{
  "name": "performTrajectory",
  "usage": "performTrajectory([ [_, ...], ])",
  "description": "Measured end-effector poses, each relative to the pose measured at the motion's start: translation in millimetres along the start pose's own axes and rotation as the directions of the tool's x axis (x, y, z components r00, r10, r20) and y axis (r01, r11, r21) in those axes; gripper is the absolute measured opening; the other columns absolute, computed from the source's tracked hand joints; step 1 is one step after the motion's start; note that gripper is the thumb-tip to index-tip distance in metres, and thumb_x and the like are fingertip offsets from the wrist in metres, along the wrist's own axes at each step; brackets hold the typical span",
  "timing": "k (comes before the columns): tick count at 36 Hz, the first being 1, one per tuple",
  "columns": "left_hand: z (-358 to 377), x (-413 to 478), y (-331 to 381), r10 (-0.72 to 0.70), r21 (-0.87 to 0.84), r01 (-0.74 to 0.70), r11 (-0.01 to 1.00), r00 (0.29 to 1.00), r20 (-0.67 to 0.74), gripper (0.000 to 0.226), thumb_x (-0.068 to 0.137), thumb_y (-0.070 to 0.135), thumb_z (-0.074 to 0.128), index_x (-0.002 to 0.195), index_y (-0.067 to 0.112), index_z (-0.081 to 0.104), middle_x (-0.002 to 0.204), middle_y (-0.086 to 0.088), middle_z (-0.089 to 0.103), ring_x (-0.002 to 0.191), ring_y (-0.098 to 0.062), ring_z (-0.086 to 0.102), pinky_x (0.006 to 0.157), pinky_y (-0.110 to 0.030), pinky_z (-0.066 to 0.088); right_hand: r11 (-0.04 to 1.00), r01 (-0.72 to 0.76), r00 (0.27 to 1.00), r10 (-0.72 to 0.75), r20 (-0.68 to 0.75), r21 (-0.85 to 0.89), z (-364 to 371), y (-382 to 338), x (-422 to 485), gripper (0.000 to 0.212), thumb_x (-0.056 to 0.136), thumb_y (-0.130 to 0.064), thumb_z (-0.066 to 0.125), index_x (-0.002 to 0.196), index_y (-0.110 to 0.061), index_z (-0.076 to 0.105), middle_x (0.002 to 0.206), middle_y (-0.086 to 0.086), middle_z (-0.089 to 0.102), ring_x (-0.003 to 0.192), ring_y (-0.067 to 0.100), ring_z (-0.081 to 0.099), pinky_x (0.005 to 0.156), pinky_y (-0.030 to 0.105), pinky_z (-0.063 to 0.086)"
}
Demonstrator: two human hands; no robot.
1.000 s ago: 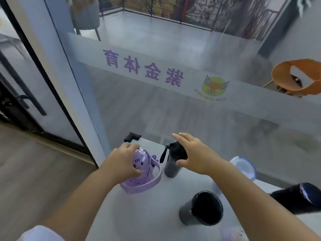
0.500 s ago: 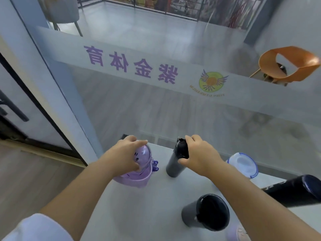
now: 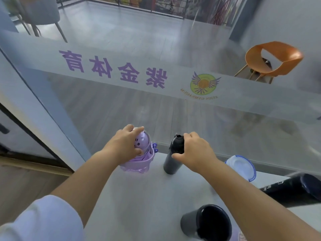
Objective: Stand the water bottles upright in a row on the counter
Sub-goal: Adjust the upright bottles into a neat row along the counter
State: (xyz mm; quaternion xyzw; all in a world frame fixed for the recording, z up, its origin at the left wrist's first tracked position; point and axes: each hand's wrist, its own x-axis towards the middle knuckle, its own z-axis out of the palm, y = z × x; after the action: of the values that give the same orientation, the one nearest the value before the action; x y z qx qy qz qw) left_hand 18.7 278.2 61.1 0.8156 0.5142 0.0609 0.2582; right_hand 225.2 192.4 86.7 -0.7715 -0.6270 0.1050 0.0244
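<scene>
A lilac bottle [image 3: 139,162] with a domed lid stands at the counter's [image 3: 139,197] far left corner, and my left hand [image 3: 126,145] grips its top. To its right a slim black bottle [image 3: 171,163] stands upright with my right hand [image 3: 194,152] closed around its cap. A dark grey tumbler [image 3: 206,221] stands upright near the front. A clear bottle with a blue-rimmed lid [image 3: 243,166] sits at the right. A large black bottle [image 3: 295,190] lies on its side at the right edge.
A glass wall with purple lettering [image 3: 112,68] runs directly behind the counter. An orange chair [image 3: 271,60] stands beyond the glass. The counter's left edge drops to a wooden floor [image 3: 26,185].
Both hands have closed on the bottle tops. The lilac bottle and the slim black bottle have come more upright near the glass.
</scene>
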Motion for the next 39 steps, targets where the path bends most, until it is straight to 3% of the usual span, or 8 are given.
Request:
performTrajectory([
  [9, 1.6, 5.6, -4.8, 0.026, -0.011, -0.027, 1.0, 1.0, -0.013, 0.078, 0.075, 0.027, 0.072, 0.141, 0.028, 0.03, 0.139, -0.002, 0.035, 0.117, -0.027, 0.042, 0.092, -0.038, 0.044, 0.999, -0.035, 0.999, 0.035, -0.009, -0.01, -0.2, -12.9, 10.7, 0.054, 0.077, -0.05, 0.062, 0.11, -0.009, 0.048, 0.108, 0.009, 0.05, 0.093, 0.032, 0.054, 0.071, 0.033, 0.037],
  [16, 2.6, 4.0, -6.8, 0.018, -0.037, -0.018, 0.999, 1.0, -0.007, 0.076, 0.075, 0.027, 0.074, 0.139, 0.032, 0.033, 0.146, 0.0, 0.016, 0.123, -0.028, 0.039, 0.094, -0.036, 0.042, 0.997, -0.063, 0.998, 0.064, 0.003, -0.041, -2.2, -18.9, 11.4, 0.06, 0.076, -0.055, 0.061, 0.113, -0.01, 0.048, 0.096, 0.005, 0.04, 0.085, 0.027, 0.051, 0.067, 0.032, 0.039],
  [29, 0.9, 1.7, -6.4, 0.044, -0.04, -0.045, 0.998, 0.999, -0.007, 0.076, 0.076, 0.025, 0.074, 0.14, 0.029, 0.033, 0.145, -0.002, 0.023, 0.12, -0.029, 0.043, 0.093, -0.036, 0.045, 0.995, -0.077, 0.995, 0.082, 0.059, -0.071, -6.6, -22.5, 8.8, 0.065, 0.075, -0.06, 0.06, 0.116, -0.011, 0.049, 0.096, 0.004, 0.036, 0.091, 0.03, 0.055, 0.064, 0.032, 0.039],
  [35, -1.0, 0.4, -6.7, 0.058, -0.001, -0.058, 0.998, 0.998, -0.02, 0.075, 0.075, 0.031, 0.074, 0.138, 0.03, 0.035, 0.145, -0.002, 0.028, 0.119, -0.028, 0.044, 0.093, -0.038, 0.047, 0.994, -0.071, 0.994, 0.078, 0.081, -0.083, -7.3, -22.1, 8.4, 0.069, 0.076, -0.062, 0.058, 0.121, -0.012, 0.046, 0.111, 0.008, 0.048, 0.095, 0.03, 0.056, 0.065, 0.033, 0.041],
  [39, -5.2, 1.2, -3.8, 0.056, 0.075, -0.057, 0.996, 0.998, 0.028, 0.073, 0.078, 0.036, 0.068, 0.14, 0.032, 0.029, 0.147, 0.0, 0.026, 0.118, -0.026, 0.045, 0.085, -0.033, 0.045, 0.996, -0.079, 0.988, 0.085, 0.126, -0.049, -14.1, -19.1, 7.3, 0.062, 0.076, -0.063, 0.056, 0.116, -0.015, 0.047, 0.11, 0.005, 0.051, 0.096, 0.028, 0.055, 0.068, 0.034, 0.042],
])
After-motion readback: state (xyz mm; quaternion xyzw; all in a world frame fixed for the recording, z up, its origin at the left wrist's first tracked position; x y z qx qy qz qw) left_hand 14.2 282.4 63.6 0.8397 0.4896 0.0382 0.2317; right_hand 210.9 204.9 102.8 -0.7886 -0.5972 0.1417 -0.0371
